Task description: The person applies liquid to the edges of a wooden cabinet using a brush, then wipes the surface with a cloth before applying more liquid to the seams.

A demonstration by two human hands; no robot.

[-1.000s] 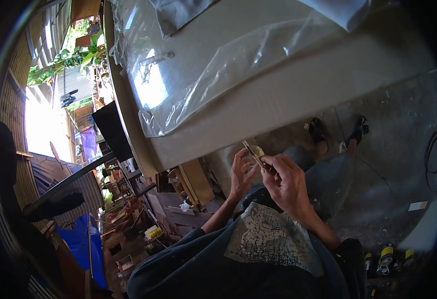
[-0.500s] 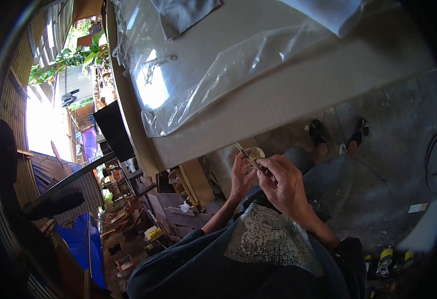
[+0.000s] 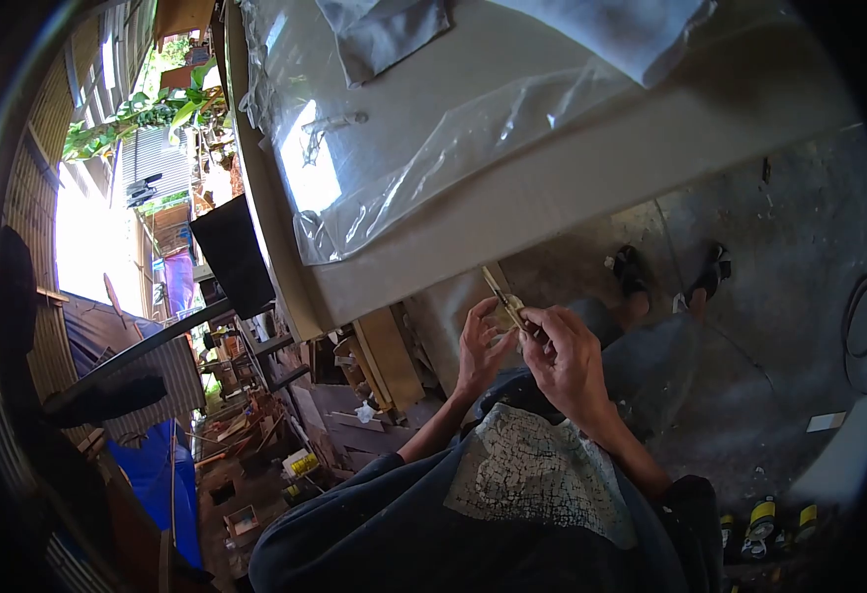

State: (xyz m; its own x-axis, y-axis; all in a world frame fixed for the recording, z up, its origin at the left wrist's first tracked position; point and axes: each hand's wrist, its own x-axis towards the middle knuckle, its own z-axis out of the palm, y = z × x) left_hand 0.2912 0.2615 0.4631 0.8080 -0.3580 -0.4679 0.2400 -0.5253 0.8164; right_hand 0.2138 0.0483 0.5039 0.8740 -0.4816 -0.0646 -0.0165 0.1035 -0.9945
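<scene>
In front of my belly both hands are raised near the table edge. My right hand [image 3: 564,358] pinches the lower end of a slim, tan, stick-like piece [image 3: 494,280] between thumb and fingers. A small yellowish round piece lies against it, mostly hidden behind the right fingers. My left hand [image 3: 477,348] comes up on the other side, fingers curved, fingertips at the slim piece. I cannot tell what kind of object the two pieces form.
A large table [image 3: 433,259] lies ahead, covered partly by clear plastic sheeting [image 3: 354,225] with grey cloths [image 3: 394,40] on top. Wooden boards [image 3: 391,358] stand below its left corner. Yellow-labelled cans [image 3: 762,518] stand on the floor at lower right.
The slim piece has turned steeper and shifted slightly right. The round piece, seen face-on before, now shows more edge-on and is more covered by my fingers.
</scene>
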